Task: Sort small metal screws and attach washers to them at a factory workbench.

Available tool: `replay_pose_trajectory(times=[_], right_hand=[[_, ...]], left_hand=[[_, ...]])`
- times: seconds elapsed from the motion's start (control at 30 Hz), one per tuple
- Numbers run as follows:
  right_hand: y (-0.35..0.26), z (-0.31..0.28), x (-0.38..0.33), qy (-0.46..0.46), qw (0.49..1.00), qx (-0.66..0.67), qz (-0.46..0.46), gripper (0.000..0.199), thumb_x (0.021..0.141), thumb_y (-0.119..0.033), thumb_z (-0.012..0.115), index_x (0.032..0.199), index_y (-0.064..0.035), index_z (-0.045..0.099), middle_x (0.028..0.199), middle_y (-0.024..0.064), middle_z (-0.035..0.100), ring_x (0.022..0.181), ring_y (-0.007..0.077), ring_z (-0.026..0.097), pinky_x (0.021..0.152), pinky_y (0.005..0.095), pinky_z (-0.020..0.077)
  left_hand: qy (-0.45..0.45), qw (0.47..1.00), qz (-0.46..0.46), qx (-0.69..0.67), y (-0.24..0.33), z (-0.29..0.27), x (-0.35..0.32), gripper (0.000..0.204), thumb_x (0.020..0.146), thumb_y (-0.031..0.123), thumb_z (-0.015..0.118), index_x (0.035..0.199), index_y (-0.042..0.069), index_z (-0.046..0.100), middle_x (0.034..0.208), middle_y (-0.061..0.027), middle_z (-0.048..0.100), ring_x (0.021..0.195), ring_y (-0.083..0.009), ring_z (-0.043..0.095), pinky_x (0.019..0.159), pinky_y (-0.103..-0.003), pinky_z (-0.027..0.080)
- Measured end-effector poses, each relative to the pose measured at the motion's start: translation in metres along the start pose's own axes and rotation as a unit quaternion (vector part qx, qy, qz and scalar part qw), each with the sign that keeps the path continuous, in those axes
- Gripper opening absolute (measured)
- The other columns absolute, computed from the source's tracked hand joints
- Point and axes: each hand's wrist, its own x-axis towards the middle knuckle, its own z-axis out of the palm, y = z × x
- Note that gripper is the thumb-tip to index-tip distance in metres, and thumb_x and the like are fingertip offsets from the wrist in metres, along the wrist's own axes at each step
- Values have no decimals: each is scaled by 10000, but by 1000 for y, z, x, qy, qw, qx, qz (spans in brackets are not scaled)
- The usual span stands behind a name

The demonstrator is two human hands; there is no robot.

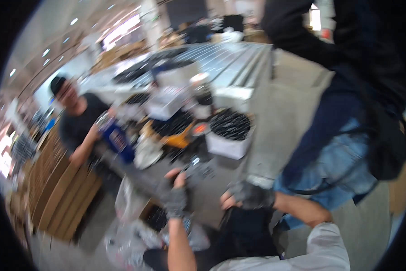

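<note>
Motion blurs the whole view. My left hand point(174, 196), in a grey fingerless glove, is raised at the near edge of the grey table point(214, 175). Its thumb and finger close around something small and dark that is too smeared to name. Lower on the right, my right hand point(249, 195) wears a matching glove. Its fingers curl inward above my dark-covered lap, and whatever they may hold is hidden. Beyond my left hand, small clear plastic bags point(198, 169) lie on the table, with loose black pieces around them.
A white box point(230, 147) heaped with black parts stands on the table. An orange-yellow object point(178, 139) lies left of it. Across the table, a person point(83, 117) holds a blue container point(116, 139). Another person point(336, 113) stands close on my right. Cardboard point(63, 203) is stacked at left.
</note>
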Motion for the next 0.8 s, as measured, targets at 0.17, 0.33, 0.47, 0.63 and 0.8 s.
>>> replay_pose_trajectory(times=[0.17, 0.33, 0.47, 0.63, 0.8], right_hand=[[6, -18, 34, 3, 989, -145, 43, 197, 794, -54, 583, 971, -91, 661, 1012, 65, 658, 963, 287, 632, 828, 416, 503], [43, 31, 48, 62, 945, -314, 60, 307, 844, -90, 581, 1140, -78, 660, 1133, 102, 648, 1040, 260, 628, 850, 387, 500], [1, 25, 60, 172, 927, -329, -43, 262, 856, -96, 635, 1107, -20, 647, 1188, 145, 640, 1020, 280, 636, 852, 404, 523], [-40, -11, 45, 197, 953, -211, 96, 132, 844, -33, 650, 972, -27, 680, 981, 141, 670, 897, 320, 645, 784, 410, 521], [-23, 9, 41, 223, 953, -186, 90, 238, 794, -36, 712, 1024, -32, 655, 933, 142, 624, 826, 328, 618, 743, 399, 495]], left_hand=[[-47, 998, -31, -22, 1, 14, 0, 189, 898, 141, 702, 1027, 3, 691, 895, -71, 699, 812, -143, 633, 762, -286, 510], [-38, 997, -32, -53, -23, -2, -1, 166, 906, 130, 696, 1031, 22, 680, 917, -44, 680, 825, -144, 623, 765, -296, 522], [-20, 1000, -18, 11, -42, -27, -5, 169, 915, 137, 676, 1043, 28, 664, 962, -63, 671, 881, -166, 622, 821, -311, 514], [-69, 993, -10, 95, -7, 10, -3, 214, 910, 160, 656, 1074, 24, 673, 970, -78, 701, 923, -179, 652, 849, -325, 520], [-59, 994, -73, 58, -9, 0, 1, 238, 927, 184, 660, 1081, 3, 665, 955, -95, 702, 903, -172, 659, 823, -311, 520]])
